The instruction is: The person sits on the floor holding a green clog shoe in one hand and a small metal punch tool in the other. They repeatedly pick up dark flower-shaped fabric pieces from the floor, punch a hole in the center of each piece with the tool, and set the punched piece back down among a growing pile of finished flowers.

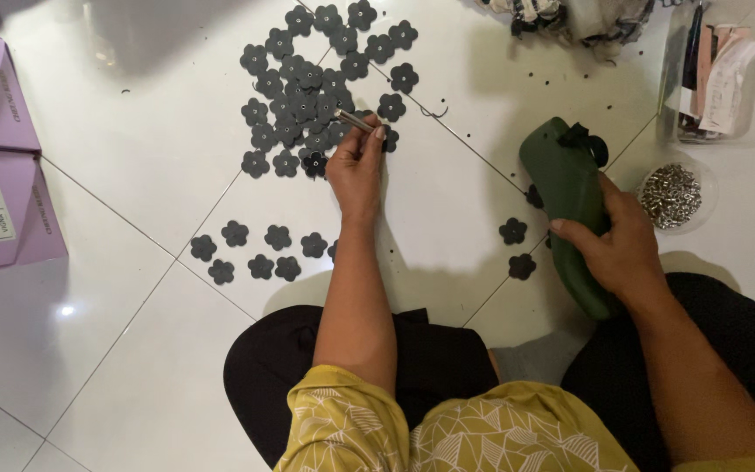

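Floor station, seen from above; the person sits on white tiles (133, 175).

Left hand (356, 166): fingers pinched shut on a slim metal tool (356, 120), probably tweezers, its tip down among the big heap of dark flower cut-outs (308, 96). The heap lies ahead of the person, pieces overlapping, several with a small bright dot at the centre.

Right hand (622, 249): wrapped closed around the body of a green hand press (570, 210), which rests tilted on the floor beside the right knee, a dark knob at its far end.

Further flower pieces: a short double row (255, 249) near the left forearm, lying flat and apart from each other; three loose ones (517, 249) just beside the press.

Small round dish of silvery metal studs (670, 194), right of the press. Clear plastic tub (714, 74) of oddments beyond it. Two lilac boxes (2, 149) at the far left edge. Crumpled cloth (587, 17) at the top.

Handling, by judgement: the flowers look thin, light and flexible, like foam or felt sheet; they would slide on the glossy tile and are best lifted by a petal edge with the tool tip, not pressed flat. The press looks rigid and comparatively heavy, best held around its middle.
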The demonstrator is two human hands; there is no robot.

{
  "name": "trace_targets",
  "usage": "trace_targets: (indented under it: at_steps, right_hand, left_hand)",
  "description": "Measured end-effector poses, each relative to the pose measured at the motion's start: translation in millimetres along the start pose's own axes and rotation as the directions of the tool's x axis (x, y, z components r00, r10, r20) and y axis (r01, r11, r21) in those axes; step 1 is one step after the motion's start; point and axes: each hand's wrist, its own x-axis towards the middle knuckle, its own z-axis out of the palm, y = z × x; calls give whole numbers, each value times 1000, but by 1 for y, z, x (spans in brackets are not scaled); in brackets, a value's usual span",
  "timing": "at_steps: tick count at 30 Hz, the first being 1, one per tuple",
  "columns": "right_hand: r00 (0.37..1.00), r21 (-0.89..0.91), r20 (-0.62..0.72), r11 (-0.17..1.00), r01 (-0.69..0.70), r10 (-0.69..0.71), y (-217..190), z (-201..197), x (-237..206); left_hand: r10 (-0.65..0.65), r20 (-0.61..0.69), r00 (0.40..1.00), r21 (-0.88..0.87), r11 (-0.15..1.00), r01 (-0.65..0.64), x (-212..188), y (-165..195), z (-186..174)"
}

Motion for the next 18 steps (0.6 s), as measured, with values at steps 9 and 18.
trace_targets:
  at_steps: [9, 18]
  right_hand:
    - [999, -36, 11, 999, -30, 31, 1, 2, 1]
    - [998, -56, 27, 996, -63, 65, 7, 3, 3]
  left_hand:
    - [-39, 23, 999, -71, 997, 41, -2, 1, 1]
    - [0, 16, 1000, -13, 1000, 0, -1, -3, 3]
